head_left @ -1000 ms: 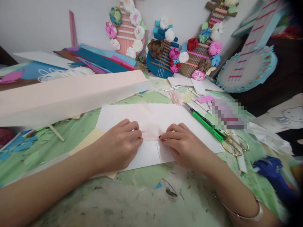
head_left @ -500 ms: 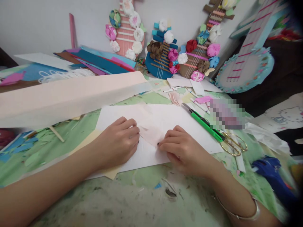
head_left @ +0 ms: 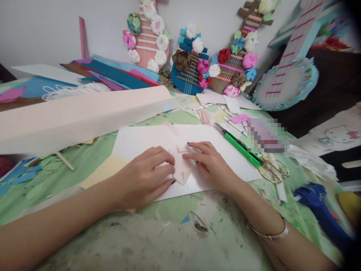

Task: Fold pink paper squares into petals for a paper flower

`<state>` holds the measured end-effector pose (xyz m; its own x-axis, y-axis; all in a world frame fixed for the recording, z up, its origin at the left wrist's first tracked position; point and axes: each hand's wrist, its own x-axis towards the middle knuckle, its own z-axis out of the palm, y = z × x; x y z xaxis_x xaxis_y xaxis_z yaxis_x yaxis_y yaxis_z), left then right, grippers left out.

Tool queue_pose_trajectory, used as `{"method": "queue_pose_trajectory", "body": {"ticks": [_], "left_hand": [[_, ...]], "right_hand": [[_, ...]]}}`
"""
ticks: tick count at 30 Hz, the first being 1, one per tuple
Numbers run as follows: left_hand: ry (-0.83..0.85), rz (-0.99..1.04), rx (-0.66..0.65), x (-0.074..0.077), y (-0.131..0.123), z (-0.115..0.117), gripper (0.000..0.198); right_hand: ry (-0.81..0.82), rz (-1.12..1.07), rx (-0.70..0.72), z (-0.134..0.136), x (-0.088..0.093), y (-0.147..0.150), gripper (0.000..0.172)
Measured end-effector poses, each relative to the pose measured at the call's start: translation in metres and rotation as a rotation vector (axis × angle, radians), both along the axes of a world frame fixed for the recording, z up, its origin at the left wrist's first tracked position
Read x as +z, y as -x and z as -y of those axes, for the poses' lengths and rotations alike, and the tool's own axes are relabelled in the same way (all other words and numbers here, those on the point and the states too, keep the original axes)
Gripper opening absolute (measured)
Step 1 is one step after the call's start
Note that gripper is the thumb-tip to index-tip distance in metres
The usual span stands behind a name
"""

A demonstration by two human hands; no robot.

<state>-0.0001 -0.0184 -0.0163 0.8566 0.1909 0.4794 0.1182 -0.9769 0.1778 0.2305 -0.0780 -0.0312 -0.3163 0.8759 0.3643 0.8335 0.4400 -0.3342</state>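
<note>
A small pale pink piece of thin paper (head_left: 182,167) lies on a white sheet (head_left: 135,139), its edges creased, one corner pointing toward me. My left hand (head_left: 149,175) rests at its left side, fingers curled, fingertips at the paper's edge; what they pinch is too small to make out. My right hand (head_left: 208,163) is at the right side, its index and middle fingers stretched apart over the paper's upper right edge. A yellow sheet (head_left: 104,171) sticks out from under the white one, beside my left forearm.
Right of the white sheet lie a green cutter (head_left: 242,148), gold-handled scissors (head_left: 272,171) and a blue glue gun (head_left: 318,203). A long pale pink paper (head_left: 84,109) spans the left. Paper guitars with paper flowers (head_left: 188,69) stand at the back wall.
The small paper has turned, with a corner now toward me. My right hand has moved up and its fingers have spread; my left hand has shifted slightly right. The view has shifted a little.
</note>
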Motion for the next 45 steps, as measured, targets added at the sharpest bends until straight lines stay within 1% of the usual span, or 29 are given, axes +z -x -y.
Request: {"method": "queue_pose_trajectory", "body": {"ticks": [2,3,5,7,11,14,17,21,24,27,28,30,31,33,34,35,38,39,42,45], "left_hand": [[0.021,-0.045,-0.071,0.0,-0.001,0.007,0.009],[0.018,-0.067,-0.08,-0.001,-0.002,0.01,0.009],[-0.005,-0.084,-0.056,-0.003,-0.004,0.012,0.008],[-0.04,-0.075,-0.008,-0.005,-0.004,0.01,0.01],[-0.124,-0.017,0.073,-0.007,-0.004,0.005,0.012],[-0.189,0.033,0.103,-0.006,-0.004,0.006,0.013],[-0.239,0.045,0.103,-0.004,-0.004,0.008,0.014],[-0.337,0.069,0.09,-0.005,-0.006,0.01,0.007],[-0.417,0.118,0.089,-0.008,-0.007,0.01,0.004],[-0.459,0.153,0.093,-0.01,-0.006,0.009,0.007],[-0.448,0.166,0.1,-0.01,-0.005,0.008,0.008],[-0.382,0.199,0.129,-0.009,-0.004,0.006,0.01],[-0.335,0.215,0.151,-0.008,-0.004,0.005,0.01],[-0.235,0.243,0.205,-0.007,-0.003,0.002,0.01],[-0.186,0.258,0.225,-0.007,-0.003,0.0,0.01],[-0.138,0.274,0.235,-0.006,-0.003,-0.001,0.01],[-0.005,0.32,0.217,-0.007,-0.004,-0.006,0.011],[0.028,0.331,0.207,-0.007,-0.004,-0.007,0.012],[0.082,0.333,0.207,-0.008,-0.004,-0.01,0.016],[0.102,0.296,0.198,-0.008,-0.003,-0.011,0.018]], "right_hand": [[0.009,0.028,-0.002,0.001,0.0,0.003,0.036],[0.007,0.032,-0.004,0.002,0.0,0.004,0.03],[-0.018,0.026,-0.017,0.004,0.002,0.008,0.02],[-0.06,-0.001,-0.03,0.005,0.003,0.011,0.015],[-0.081,-0.1,-0.03,0.007,0.005,0.019,0.012],[-0.052,-0.234,-0.098,0.009,0.009,0.024,0.011],[0.0,-0.371,-0.171,0.012,0.013,0.028,0.012],[0.08,-0.487,-0.206,0.014,0.014,0.032,0.013],[0.126,-0.537,-0.227,0.014,0.014,0.036,0.015],[0.142,-0.522,-0.203,0.014,0.014,0.037,0.017],[0.138,-0.505,-0.184,0.014,0.014,0.036,0.015],[0.114,-0.445,-0.132,0.013,0.015,0.031,0.005],[0.097,-0.398,-0.101,0.013,0.016,0.028,0.014],[0.065,-0.279,-0.058,0.011,0.015,0.022,0.042],[0.052,-0.22,-0.056,0.01,0.014,0.019,0.048],[0.039,-0.171,-0.065,0.009,0.013,0.017,0.046],[-0.012,-0.096,-0.091,0.007,0.008,0.014,0.027],[-0.04,-0.089,-0.087,0.006,0.006,0.013,0.024],[-0.128,-0.1,-0.063,0.004,0.003,0.011,0.018],[-0.139,-0.148,-0.033,0.002,0.002,0.008,0.017]]}}
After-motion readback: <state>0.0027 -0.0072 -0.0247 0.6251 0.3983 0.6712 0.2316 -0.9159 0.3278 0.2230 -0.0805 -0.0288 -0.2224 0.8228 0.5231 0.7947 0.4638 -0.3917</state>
